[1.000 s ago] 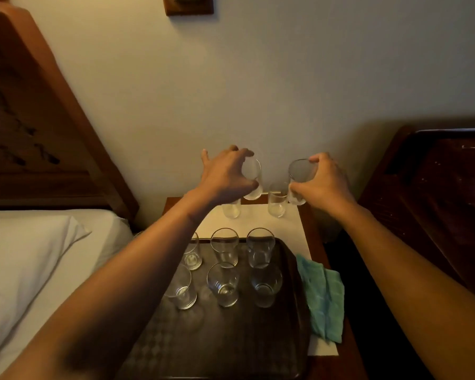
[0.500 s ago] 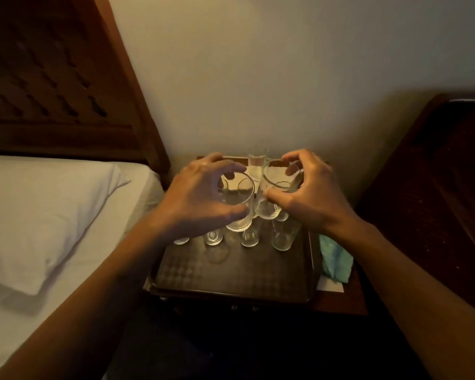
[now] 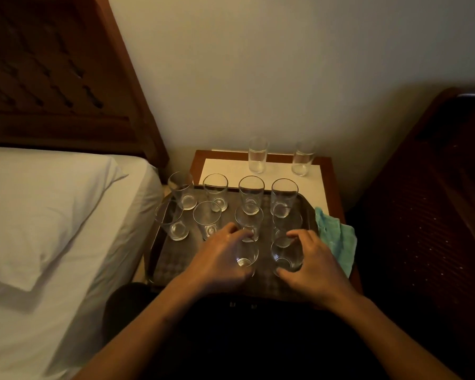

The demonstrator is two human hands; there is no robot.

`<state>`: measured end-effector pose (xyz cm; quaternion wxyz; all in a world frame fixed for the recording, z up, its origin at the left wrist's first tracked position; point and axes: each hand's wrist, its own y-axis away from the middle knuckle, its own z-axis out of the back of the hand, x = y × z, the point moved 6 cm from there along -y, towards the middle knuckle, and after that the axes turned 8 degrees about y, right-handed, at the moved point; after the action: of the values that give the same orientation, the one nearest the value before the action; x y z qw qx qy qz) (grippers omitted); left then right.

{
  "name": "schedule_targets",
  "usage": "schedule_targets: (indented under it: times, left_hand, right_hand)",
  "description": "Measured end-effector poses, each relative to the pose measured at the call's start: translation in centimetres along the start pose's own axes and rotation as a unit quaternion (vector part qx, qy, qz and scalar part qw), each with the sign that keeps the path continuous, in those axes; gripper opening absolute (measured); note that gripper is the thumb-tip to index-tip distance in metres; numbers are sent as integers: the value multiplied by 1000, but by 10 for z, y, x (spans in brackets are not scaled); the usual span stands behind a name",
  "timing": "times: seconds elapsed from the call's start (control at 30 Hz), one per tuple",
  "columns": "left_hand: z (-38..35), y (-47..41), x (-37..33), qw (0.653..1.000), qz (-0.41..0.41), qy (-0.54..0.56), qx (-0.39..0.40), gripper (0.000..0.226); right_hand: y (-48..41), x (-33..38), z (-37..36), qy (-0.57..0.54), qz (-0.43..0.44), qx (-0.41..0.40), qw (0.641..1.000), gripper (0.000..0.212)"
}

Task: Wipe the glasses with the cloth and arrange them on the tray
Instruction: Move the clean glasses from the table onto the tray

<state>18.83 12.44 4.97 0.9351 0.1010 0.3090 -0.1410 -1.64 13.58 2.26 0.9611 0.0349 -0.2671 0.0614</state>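
Glasses [image 3: 285,257] (upright) on tray [image 3: 173,260], in left grip [image 3: 220,260], right grip [image 3: 314,267].

The left hand [image 3: 220,259] covers most of the clear glass tumbler [image 3: 246,259] it grips; I see only the base and right wall. I cannot tell whether it, or the second clear tumbler [image 3: 285,256] gripped by the right hand [image 3: 313,267], touches the dark checked plastic tray [image 3: 173,259]. Both wrists hide the tray's near rim. The crumpled turquoise cloth [image 3: 336,239] is partly behind the right hand. The carved brown wooden headboard [image 3: 52,78] runs off the top and left edges, and the white pillow [image 3: 39,215] off the left. The dark furniture on the right [image 3: 436,215] is too dim for me to identify.
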Motion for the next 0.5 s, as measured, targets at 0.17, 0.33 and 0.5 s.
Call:
schedule_targets:
  times: [0.17, 0.33, 0.5]
  left_hand:
    - [-15, -7, 4, 1000, 1, 22, 10, 75]
    - [-20, -11, 6, 1000, -20, 23, 7, 83]
    - [-20, -8, 12, 1000, -14, 17, -4, 88]
  right_hand:
    - [0, -9, -10, -6, -9, 12, 1000, 81]
    - [2, -10, -10, 9, -16, 22, 1000, 87]
    - [6, -10, -12, -6, -25, -3, 1000, 80]
